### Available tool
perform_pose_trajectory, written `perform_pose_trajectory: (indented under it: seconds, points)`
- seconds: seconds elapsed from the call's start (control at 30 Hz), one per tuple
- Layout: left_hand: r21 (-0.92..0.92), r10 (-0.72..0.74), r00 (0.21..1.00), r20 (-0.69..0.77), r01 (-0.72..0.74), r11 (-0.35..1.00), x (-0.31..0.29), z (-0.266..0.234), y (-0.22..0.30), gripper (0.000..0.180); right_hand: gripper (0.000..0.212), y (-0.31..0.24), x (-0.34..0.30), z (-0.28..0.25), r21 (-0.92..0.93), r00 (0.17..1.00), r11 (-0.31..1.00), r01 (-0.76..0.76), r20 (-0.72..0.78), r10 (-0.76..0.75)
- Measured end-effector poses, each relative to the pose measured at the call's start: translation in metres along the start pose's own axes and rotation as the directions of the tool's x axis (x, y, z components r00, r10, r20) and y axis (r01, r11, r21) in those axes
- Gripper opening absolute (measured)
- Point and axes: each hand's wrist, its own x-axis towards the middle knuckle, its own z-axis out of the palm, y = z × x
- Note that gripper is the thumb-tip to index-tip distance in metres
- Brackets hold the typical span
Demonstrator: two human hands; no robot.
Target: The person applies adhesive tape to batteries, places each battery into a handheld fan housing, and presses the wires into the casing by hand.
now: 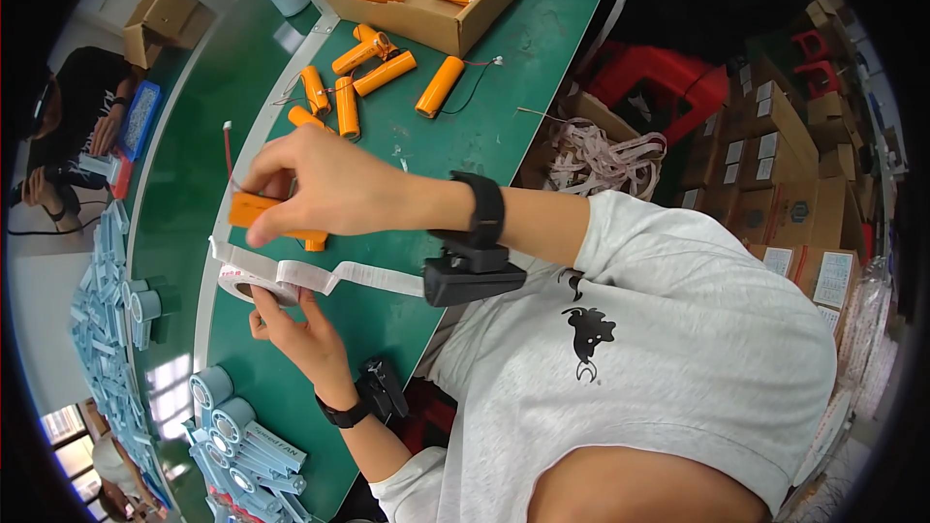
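The room is bright. A window (66, 423) glows at the lower left, and shiny white patches glare off the green counter (179, 281). Straight lines bend near the edges, the corners are black, and faraway things look fuzzy.

Head view, taken from the left one of two fisheye cameras worn side by side on my head, and directed downward at close range. My right hand (329, 174) and left hand (302, 337) lie left of centre; my pale grey shirt (668, 339) fills much of the lower right. The bench (465, 155), seen from above, crosses obliquely from the upper edge toward the lower left. The wide field reaches a co-worker (82, 116) at far left and cartons (809, 199) at far right; straight edges bow toward the dark, rounded rim.
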Motion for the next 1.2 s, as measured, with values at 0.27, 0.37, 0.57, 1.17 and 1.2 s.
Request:
perform_pose_trajectory:
  seconds: [0.27, 0.37, 0.57, 1.17, 1.2]
  points:
    - [0.155, 0.209, 0.973, 0.093, -0.222, 0.963, 0.002, -0.002, -0.007, 0.039, 0.025, 0.022, 0.011, 0.037, -0.096, 0.995, 0.991, -0.092, 0.022, 0.095]
    - [-0.051, 0.163, 0.985, 0.051, -0.161, 0.986, 0.001, -0.004, 0.008, 0.033, 0.024, 0.029, 0.008, 0.044, -0.032, 0.997, 0.999, -0.038, -0.067, 0.036]
    - [0.148, -0.087, 0.996, 0.035, 0.081, 0.986, 0.005, 0.005, 0.015, 0.031, 0.026, 0.029, 0.008, 0.040, 0.076, 0.965, 0.995, -0.060, -0.252, 0.077]
    - [0.111, 0.071, 0.965, 0.252, -0.102, 0.989, -0.047, -0.046, 0.039, 0.023, 0.020, 0.044, 0.068, 0.016, 0.540, 0.780, 0.797, 0.271, -0.608, 0.147]
    - [0.096, 0.073, 0.962, 0.264, -0.102, 0.990, -0.044, -0.035, 0.020, 0.023, 0.019, 0.048, 0.064, -0.008, 0.470, 0.822, 0.834, 0.289, -0.569, 0.036]
